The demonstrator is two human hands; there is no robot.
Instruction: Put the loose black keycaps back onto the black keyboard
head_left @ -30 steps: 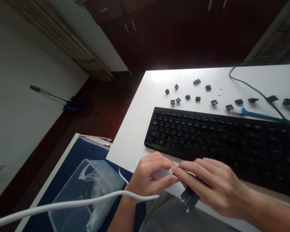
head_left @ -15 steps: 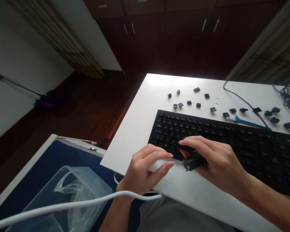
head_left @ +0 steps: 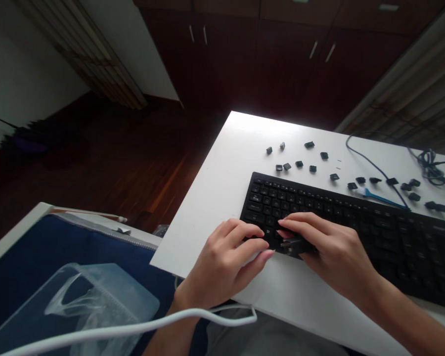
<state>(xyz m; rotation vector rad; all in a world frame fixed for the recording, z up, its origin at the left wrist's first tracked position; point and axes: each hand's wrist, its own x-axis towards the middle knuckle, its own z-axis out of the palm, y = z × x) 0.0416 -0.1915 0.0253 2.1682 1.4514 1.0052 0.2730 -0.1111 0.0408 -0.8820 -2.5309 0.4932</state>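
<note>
A black keyboard (head_left: 319, 202) lies at a slant on the white table. In my right hand (head_left: 333, 242) is a long, dark, bar-shaped piece (head_left: 296, 244), perhaps a keycap, gripped low over the keyboard's front edge. Its far end is hidden under my fingers. My left hand (head_left: 233, 257) rests by the keyboard's front left corner, fingertips at the edge, thumb a little apart and nothing visible between them. Behind the keyboard, several loose black keycaps (head_left: 312, 169) are scattered, and a blue brush (head_left: 381, 197) lies along its back edge.
A coiled black cable (head_left: 430, 167) sits at the table's far right. Two thin metal wires (head_left: 338, 164) lie among the keycaps. Left of the table, a clear plastic container (head_left: 126, 287) stands on dark blue fabric (head_left: 40, 247). A white curved tube (head_left: 133, 324) crosses the foreground.
My left hand has moved right, up to the keyboard's edge. The bar-shaped piece in my right hand has come lower and closer to the keyboard. The view has shifted slightly.
</note>
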